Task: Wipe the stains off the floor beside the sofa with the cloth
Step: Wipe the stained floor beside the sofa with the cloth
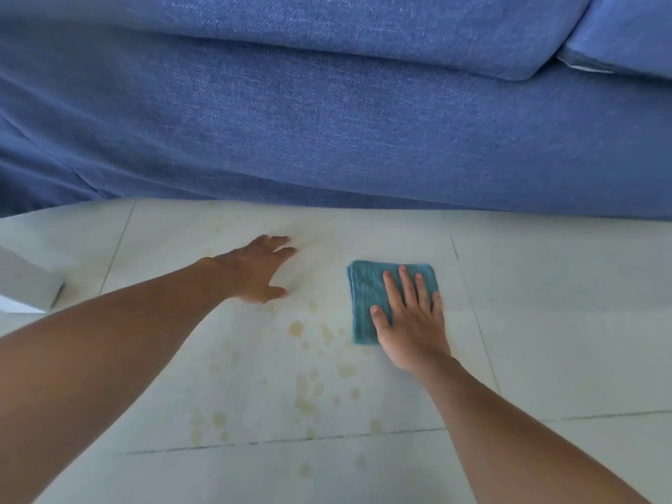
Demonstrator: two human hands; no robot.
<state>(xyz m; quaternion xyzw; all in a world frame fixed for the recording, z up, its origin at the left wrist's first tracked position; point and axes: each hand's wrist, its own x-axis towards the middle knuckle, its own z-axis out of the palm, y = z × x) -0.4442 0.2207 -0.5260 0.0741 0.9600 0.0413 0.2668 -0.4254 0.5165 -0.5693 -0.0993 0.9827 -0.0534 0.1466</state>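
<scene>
A folded teal cloth [367, 296] lies flat on the pale tiled floor [545, 321] in front of the blue sofa [327, 121]. My right hand [411, 318] presses flat on the cloth's right half, fingers spread and pointing toward the sofa. My left hand [254, 271] rests palm down on the bare tile to the cloth's left, fingers apart and holding nothing. Yellowish-brown stains [309, 391] speckle the tile between and below my hands, the darkest spots [296, 327] just left of the cloth's near corner. Fainter marks lie near the sofa's base.
The sofa's front runs across the whole upper view, with a cushion [625, 30] at the top right. A white furniture leg or box [29, 281] stands at the left edge. Dark grout lines cross the tiles.
</scene>
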